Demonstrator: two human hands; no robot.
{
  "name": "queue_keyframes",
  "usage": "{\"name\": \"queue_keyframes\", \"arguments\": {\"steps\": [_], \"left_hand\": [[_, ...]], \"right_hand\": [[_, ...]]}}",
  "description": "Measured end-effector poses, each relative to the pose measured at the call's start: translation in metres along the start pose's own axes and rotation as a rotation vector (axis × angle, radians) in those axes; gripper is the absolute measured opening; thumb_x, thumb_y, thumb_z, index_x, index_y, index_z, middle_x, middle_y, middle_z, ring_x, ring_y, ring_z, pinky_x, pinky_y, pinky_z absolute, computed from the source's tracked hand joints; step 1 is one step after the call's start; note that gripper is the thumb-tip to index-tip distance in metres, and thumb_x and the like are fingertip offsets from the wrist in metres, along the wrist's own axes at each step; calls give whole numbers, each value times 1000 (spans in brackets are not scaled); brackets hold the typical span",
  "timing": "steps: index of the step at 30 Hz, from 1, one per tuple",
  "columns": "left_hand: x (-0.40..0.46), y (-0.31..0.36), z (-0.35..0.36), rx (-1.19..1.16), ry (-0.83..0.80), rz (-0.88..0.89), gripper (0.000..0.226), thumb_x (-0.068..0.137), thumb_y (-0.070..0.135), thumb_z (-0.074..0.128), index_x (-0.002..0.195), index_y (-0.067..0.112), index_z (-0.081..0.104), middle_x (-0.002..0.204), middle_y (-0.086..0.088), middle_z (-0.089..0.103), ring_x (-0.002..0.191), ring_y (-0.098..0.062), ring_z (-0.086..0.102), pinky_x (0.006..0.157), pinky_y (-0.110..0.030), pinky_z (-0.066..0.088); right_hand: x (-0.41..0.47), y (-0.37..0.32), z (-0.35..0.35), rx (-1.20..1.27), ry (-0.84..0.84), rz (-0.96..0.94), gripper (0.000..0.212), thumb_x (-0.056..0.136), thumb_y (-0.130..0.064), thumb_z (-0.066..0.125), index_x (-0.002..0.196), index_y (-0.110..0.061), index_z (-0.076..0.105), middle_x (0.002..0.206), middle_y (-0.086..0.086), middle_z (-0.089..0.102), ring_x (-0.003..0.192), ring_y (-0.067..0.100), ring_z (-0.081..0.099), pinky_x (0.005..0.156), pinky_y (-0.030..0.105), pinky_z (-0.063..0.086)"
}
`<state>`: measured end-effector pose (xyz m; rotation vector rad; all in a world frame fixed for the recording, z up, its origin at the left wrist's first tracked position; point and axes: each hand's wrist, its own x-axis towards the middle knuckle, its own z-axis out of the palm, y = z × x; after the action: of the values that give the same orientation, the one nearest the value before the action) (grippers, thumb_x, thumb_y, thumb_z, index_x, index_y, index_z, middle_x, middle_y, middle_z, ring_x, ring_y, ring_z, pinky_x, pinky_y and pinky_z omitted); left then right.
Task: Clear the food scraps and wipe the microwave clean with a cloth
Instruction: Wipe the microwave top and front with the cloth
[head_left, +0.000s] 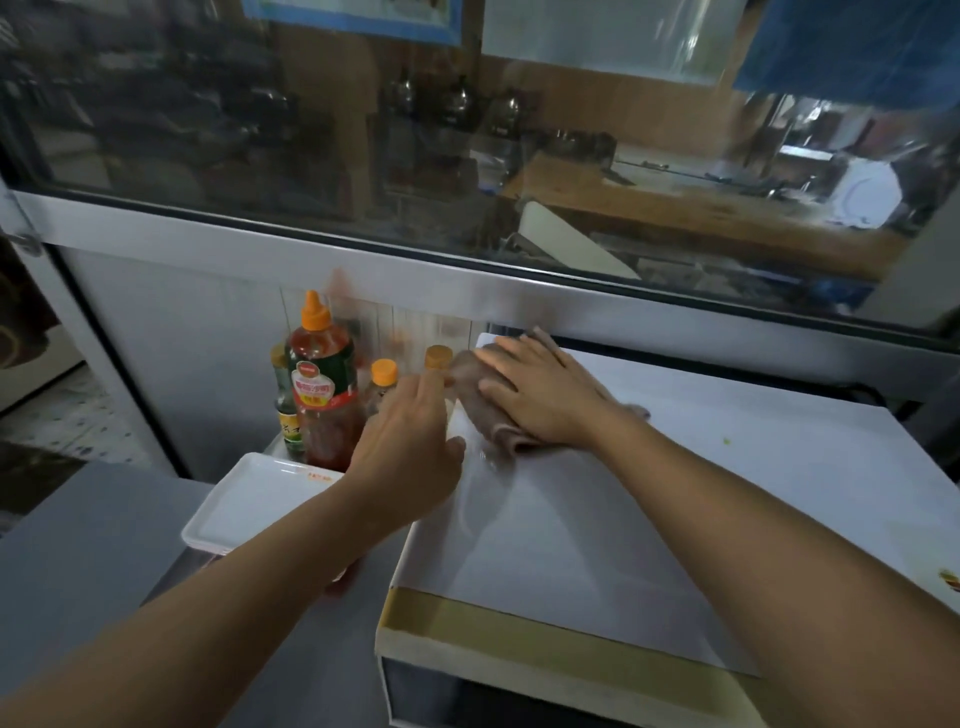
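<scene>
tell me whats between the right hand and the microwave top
The cloth: in the head view the right hand lies flat on it, pressing it onto the white top of the microwave near the back left corner.

Kitchen: sauce bottles (323, 384), microwave (623, 519), steel counter (78, 561).

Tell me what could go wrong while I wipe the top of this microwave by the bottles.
The left hand hovers beside the tall sauce bottle and the smaller bottles; a sweep could topple them. The cloth, pressed flat under the right hand at the microwave top's left edge, may push crumbs off. A green scrap could be missed.
</scene>
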<state>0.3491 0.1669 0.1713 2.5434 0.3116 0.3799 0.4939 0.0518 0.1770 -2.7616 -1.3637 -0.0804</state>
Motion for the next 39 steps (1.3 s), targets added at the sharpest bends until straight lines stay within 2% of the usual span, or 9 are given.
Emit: {"name": "queue_keyframes", "arguments": {"steps": [5, 10, 15, 18, 22, 26, 30, 35, 39], "left_hand": [[9, 7, 10, 54, -42, 73, 39, 85, 4, 51, 123, 11, 47, 121, -7, 48, 111, -26, 46, 94, -42, 42], [13, 10, 13, 126, -69, 14, 39, 87, 9, 51, 125, 17, 50, 127, -1, 45, 112, -23, 46, 97, -42, 42], [14, 10, 12, 157, -74, 19, 39, 87, 11, 53, 125, 18, 52, 127, -1, 46, 109, -23, 51, 95, -43, 45], [12, 10, 11, 174, -77, 23, 38, 88, 12, 52, 125, 19, 52, 127, 0, 45, 109, -22, 51, 93, -43, 46], [13, 14, 8, 251, -114, 18, 39, 89, 16, 50, 128, 20, 48, 131, 0, 43, 114, -23, 46, 96, -46, 43], [11, 32, 16, 330, -17, 39, 34, 91, 18, 49, 125, 21, 51, 130, 0, 48, 119, -24, 42, 101, -44, 35], [12, 72, 45, 248, -45, 177, 40, 91, 14, 48, 130, 23, 50, 138, 4, 48, 127, -19, 41, 106, -39, 33], [19, 109, 68, 256, -147, 141, 30, 94, 17, 42, 120, 21, 55, 134, 2, 50, 124, -26, 40, 101, -41, 33], [24, 128, 79, 265, -160, 171, 35, 94, 19, 42, 127, 24, 50, 140, 4, 44, 127, -25, 37, 102, -41, 32]], "right_hand": [[21, 15, 8, 75, 24, 79, 53, 94, -50, 27, 144, -33, 28, 154, -3, 25, 143, 20, 19, 119, 41, 7], [-36, 58, 1, -22, 97, 171, 52, 96, -49, 28, 144, -29, 31, 151, -1, 31, 140, 18, 24, 119, 35, 3], [-100, 115, -10, -56, 15, 545, 55, 97, -50, 22, 147, -28, 23, 156, 1, 21, 143, 22, 17, 118, 39, 5], [-90, 88, -5, -18, -15, 729, 59, 95, -52, 20, 148, -27, 16, 158, 7, 11, 144, 30, 8, 116, 51, 2], [-68, 16, 7, 66, -22, 383, 61, 93, -56, 23, 148, -31, 13, 159, 3, 4, 145, 30, -1, 116, 53, -2], [-97, 36, 1, 34, 7, 236, 60, 94, -56, 24, 149, -34, 15, 159, -4, 10, 146, 19, 4, 118, 41, -1], [-146, 115, -9, -36, 35, 421, 57, 96, -53, 22, 148, -30, 19, 157, -4, 17, 144, 18, 11, 119, 38, 0], [-189, 192, -16, -96, -12, 788, 58, 95, -54, 19, 147, -29, 19, 158, 2, 16, 144, 24, 13, 118, 44, 2], [-200, 181, -10, -57, -23, 695, 63, 91, -61, 13, 148, -33, 12, 158, -1, 9, 145, 27, 6, 117, 48, 2]]}}
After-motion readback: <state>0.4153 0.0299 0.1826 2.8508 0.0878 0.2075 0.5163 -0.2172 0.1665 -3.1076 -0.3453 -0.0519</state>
